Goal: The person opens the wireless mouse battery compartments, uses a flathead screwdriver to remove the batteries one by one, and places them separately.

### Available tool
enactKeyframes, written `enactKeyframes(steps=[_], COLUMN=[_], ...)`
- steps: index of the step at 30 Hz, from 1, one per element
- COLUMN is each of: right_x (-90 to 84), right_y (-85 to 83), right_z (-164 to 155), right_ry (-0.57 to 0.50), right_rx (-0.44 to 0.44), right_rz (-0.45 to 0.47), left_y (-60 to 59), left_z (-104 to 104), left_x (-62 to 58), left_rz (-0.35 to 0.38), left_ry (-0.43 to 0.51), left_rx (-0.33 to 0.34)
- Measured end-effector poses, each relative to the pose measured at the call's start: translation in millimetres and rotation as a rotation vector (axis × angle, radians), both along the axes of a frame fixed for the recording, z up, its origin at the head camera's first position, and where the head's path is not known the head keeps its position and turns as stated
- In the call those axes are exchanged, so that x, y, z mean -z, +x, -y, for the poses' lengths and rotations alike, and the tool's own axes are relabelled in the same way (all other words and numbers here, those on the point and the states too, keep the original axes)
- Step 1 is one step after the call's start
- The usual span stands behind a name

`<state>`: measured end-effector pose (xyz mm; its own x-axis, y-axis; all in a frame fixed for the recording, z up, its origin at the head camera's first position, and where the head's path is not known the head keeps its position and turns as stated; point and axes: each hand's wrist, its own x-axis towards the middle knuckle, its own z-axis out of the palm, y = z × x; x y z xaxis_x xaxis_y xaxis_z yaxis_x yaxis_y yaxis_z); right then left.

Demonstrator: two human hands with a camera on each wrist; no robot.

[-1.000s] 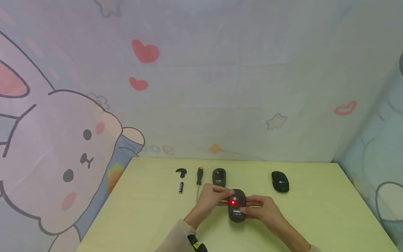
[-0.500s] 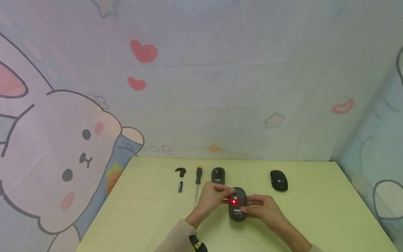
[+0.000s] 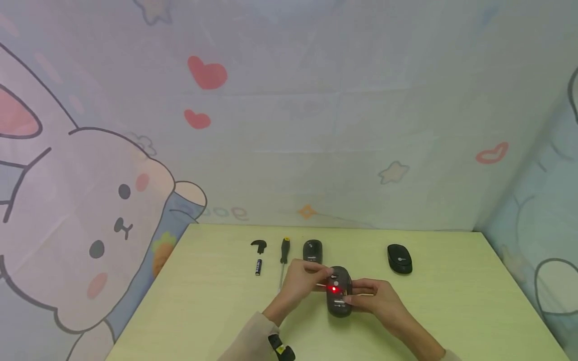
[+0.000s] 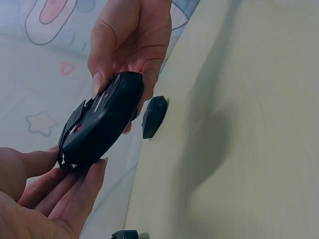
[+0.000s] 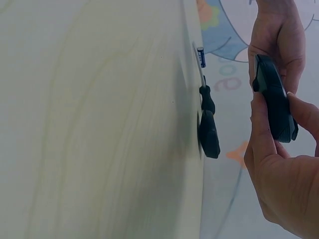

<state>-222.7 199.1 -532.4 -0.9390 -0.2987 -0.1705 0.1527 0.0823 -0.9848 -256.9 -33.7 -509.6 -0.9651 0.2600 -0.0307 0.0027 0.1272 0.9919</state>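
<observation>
Both hands hold a dark computer mouse (image 3: 338, 307) above the table, its underside facing up with a red light glowing on it. My left hand (image 3: 299, 282) pinches its far end between thumb and fingers. From the right, my right hand (image 3: 378, 299) grips it, thumb on the underside by the white label and fingers beneath. In the left wrist view, a thin dark panel (image 4: 76, 118) stands slightly raised from the underside near the left thumb. The right wrist view shows the mouse (image 5: 275, 102) edge-on between the hands.
Along the back of the pale table (image 3: 217, 311) lie a curved black piece (image 3: 260, 245), a battery (image 3: 258, 267), a screwdriver (image 3: 285, 250) and a dark, rounded mouse-like part (image 3: 312, 249). Another black mouse-shaped piece (image 3: 400, 258) lies at the back right.
The left thumb has shifted slightly toward the mouse's edge, so a dark spot near the far end now shows. The right hand keeps its grip.
</observation>
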Motion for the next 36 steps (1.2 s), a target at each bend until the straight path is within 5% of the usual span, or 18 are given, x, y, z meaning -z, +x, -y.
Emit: enactKeyframes(steps=[23, 36], right_x=[-7.9, -6.1], right_y=[-2.3, 1.8], right_z=[8.6, 12.7], right_ry=[0.016, 0.000], right_rx=[-0.041, -0.044], right_rz=[0.001, 0.015], left_y=[-4.7, -2.4], left_z=[24.1, 40.8], left_x=[-6.8, -12.8], left_rz=[0.054, 0.049], left_ry=[0.127, 0.002], left_rx=[0.004, 0.086])
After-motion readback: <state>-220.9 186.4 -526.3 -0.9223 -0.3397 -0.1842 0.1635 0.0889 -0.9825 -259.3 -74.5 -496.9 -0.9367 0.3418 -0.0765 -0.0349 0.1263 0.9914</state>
